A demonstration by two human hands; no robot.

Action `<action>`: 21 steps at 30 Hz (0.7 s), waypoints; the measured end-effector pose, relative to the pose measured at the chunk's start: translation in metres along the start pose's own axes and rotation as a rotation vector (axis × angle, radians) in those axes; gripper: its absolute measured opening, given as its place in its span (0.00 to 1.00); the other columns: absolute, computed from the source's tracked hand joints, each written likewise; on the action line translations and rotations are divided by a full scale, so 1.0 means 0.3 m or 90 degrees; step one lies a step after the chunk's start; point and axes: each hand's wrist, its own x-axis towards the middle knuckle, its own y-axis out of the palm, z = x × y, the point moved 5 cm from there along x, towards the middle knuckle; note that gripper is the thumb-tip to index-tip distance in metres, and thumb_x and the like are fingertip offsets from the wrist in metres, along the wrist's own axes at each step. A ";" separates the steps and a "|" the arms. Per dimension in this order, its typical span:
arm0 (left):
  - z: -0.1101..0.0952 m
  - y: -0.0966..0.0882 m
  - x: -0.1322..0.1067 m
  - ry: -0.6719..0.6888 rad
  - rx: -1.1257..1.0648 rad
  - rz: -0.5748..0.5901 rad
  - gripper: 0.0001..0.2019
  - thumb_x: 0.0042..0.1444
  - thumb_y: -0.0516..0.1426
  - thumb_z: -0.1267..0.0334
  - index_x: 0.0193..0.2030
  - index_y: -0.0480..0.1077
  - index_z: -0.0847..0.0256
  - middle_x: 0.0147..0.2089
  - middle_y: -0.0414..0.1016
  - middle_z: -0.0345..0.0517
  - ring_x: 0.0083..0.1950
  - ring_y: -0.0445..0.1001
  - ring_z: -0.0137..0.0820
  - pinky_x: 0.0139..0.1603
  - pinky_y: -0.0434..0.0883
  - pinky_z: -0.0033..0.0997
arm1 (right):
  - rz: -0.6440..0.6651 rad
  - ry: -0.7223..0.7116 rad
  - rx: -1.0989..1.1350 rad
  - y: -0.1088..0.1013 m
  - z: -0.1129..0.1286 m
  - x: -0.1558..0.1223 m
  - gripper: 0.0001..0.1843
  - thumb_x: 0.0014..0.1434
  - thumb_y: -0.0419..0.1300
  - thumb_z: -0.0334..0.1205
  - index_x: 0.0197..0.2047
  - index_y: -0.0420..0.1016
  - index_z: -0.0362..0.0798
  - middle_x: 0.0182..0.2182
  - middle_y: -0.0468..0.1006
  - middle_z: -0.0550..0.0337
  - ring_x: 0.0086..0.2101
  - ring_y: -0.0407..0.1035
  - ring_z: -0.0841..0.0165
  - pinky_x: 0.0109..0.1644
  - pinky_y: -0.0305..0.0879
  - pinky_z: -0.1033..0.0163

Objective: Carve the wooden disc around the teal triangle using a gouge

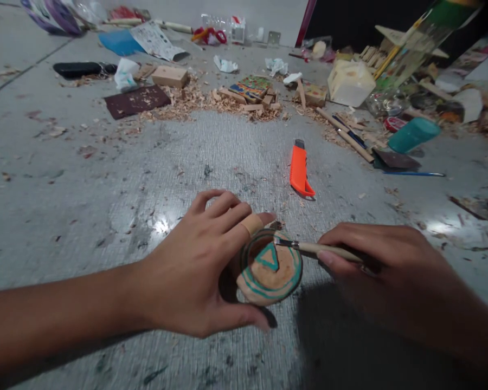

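Observation:
A round wooden piece [264,287] with turquoise rings along its rim and a turquoise triangle in its middle lies on the grey floor. My left hand [203,260] curves around its left side, fingers spread. The index finger, wearing a tan bandage [251,223], lies along the upper rim; the thumb extends below the lower edge, a little apart from it. In my right hand [386,271] is a thin paintbrush [329,250], gripped between thumb and fingers. Its bristle end meets the piece just above the triangle.
An orange box cutter [299,169] lies beyond the wooden piece. Wood shavings [191,97], a wooden block [169,76] and brown sandpaper [137,101] are farther back. At right are a teal cup [413,135], a blue brush [415,174] and a clear bottle [410,54].

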 end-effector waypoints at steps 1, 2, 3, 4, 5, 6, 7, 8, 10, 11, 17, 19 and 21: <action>0.001 -0.001 -0.001 0.005 -0.001 -0.005 0.43 0.49 0.65 0.38 0.67 0.63 0.60 0.51 0.75 0.53 0.50 0.69 0.48 0.62 0.56 0.60 | -0.002 0.001 -0.006 0.001 0.000 -0.001 0.10 0.74 0.58 0.42 0.41 0.78 0.53 0.30 0.79 0.67 0.27 0.71 0.71 0.33 0.61 0.63; 0.001 -0.002 -0.002 0.010 -0.008 -0.008 0.45 0.49 0.65 0.36 0.68 0.62 0.60 0.51 0.75 0.54 0.50 0.69 0.48 0.63 0.57 0.61 | -0.002 0.003 -0.011 0.001 0.000 -0.001 0.11 0.74 0.57 0.43 0.41 0.78 0.53 0.29 0.79 0.66 0.27 0.71 0.71 0.32 0.61 0.62; 0.001 -0.003 -0.001 0.014 -0.017 -0.005 0.45 0.49 0.65 0.36 0.68 0.62 0.60 0.53 0.75 0.55 0.52 0.69 0.50 0.63 0.57 0.61 | -0.002 0.006 -0.014 0.001 0.000 -0.001 0.11 0.74 0.57 0.43 0.40 0.77 0.52 0.28 0.78 0.66 0.26 0.71 0.71 0.31 0.60 0.62; 0.000 -0.003 0.000 0.020 -0.027 0.006 0.45 0.49 0.65 0.38 0.69 0.61 0.60 0.57 0.74 0.57 0.55 0.69 0.52 0.65 0.57 0.62 | 0.000 0.009 -0.013 0.000 0.000 0.000 0.12 0.75 0.57 0.44 0.40 0.77 0.52 0.27 0.78 0.66 0.25 0.70 0.71 0.31 0.60 0.62; -0.003 -0.002 0.002 0.029 -0.038 0.023 0.46 0.49 0.66 0.41 0.70 0.59 0.59 0.62 0.72 0.59 0.60 0.68 0.54 0.68 0.57 0.62 | 0.002 0.011 -0.008 -0.002 0.002 0.000 0.13 0.75 0.57 0.44 0.39 0.77 0.52 0.25 0.77 0.66 0.24 0.70 0.71 0.30 0.59 0.62; -0.008 0.000 0.003 0.043 -0.047 0.046 0.46 0.49 0.66 0.45 0.72 0.57 0.59 0.67 0.69 0.59 0.65 0.66 0.55 0.71 0.54 0.62 | 0.007 0.014 0.002 -0.003 0.003 0.000 0.13 0.75 0.57 0.44 0.38 0.77 0.52 0.25 0.76 0.67 0.23 0.69 0.72 0.29 0.59 0.63; -0.014 0.003 0.004 0.060 -0.054 0.070 0.47 0.50 0.66 0.49 0.73 0.54 0.59 0.70 0.68 0.59 0.69 0.64 0.55 0.75 0.50 0.63 | 0.013 0.015 0.017 -0.005 0.005 0.000 0.14 0.75 0.57 0.45 0.38 0.77 0.51 0.24 0.76 0.67 0.23 0.69 0.73 0.28 0.59 0.63; -0.019 0.006 0.004 0.074 -0.057 0.089 0.47 0.49 0.65 0.52 0.74 0.53 0.58 0.71 0.67 0.58 0.72 0.62 0.55 0.77 0.46 0.62 | 0.020 0.018 0.032 -0.006 0.007 0.000 0.14 0.75 0.57 0.45 0.37 0.77 0.51 0.24 0.76 0.67 0.22 0.69 0.73 0.28 0.59 0.63; -0.021 0.008 0.004 0.082 -0.056 0.101 0.45 0.49 0.65 0.55 0.73 0.55 0.57 0.70 0.69 0.55 0.72 0.63 0.53 0.78 0.43 0.61 | 0.034 0.017 0.056 -0.008 0.011 -0.002 0.15 0.75 0.57 0.45 0.36 0.78 0.52 0.24 0.77 0.67 0.22 0.69 0.73 0.28 0.60 0.64; -0.018 0.009 0.005 0.076 -0.054 0.096 0.44 0.48 0.65 0.56 0.72 0.57 0.57 0.68 0.71 0.54 0.70 0.64 0.52 0.78 0.44 0.60 | 0.038 0.015 0.062 -0.009 0.013 -0.003 0.14 0.74 0.57 0.44 0.37 0.78 0.52 0.25 0.78 0.67 0.23 0.70 0.73 0.28 0.60 0.64; 0.004 0.016 0.011 0.042 -0.065 0.053 0.43 0.48 0.70 0.37 0.64 0.65 0.60 0.57 0.74 0.55 0.59 0.70 0.52 0.69 0.54 0.60 | 0.054 0.004 0.065 -0.008 0.016 -0.003 0.14 0.74 0.58 0.46 0.39 0.81 0.53 0.26 0.80 0.63 0.23 0.72 0.70 0.27 0.62 0.65; 0.007 0.017 0.015 0.031 -0.068 0.047 0.41 0.48 0.70 0.36 0.61 0.67 0.60 0.57 0.74 0.54 0.59 0.70 0.51 0.67 0.56 0.58 | 0.052 0.003 0.064 -0.006 0.017 -0.001 0.14 0.74 0.57 0.46 0.39 0.81 0.52 0.25 0.80 0.63 0.23 0.71 0.70 0.27 0.62 0.65; 0.008 0.015 0.016 0.023 -0.070 0.040 0.41 0.48 0.70 0.35 0.60 0.67 0.60 0.58 0.74 0.54 0.60 0.69 0.51 0.66 0.57 0.56 | 0.054 0.001 0.061 -0.003 0.018 0.001 0.14 0.74 0.57 0.45 0.39 0.82 0.52 0.25 0.79 0.63 0.22 0.71 0.71 0.27 0.63 0.65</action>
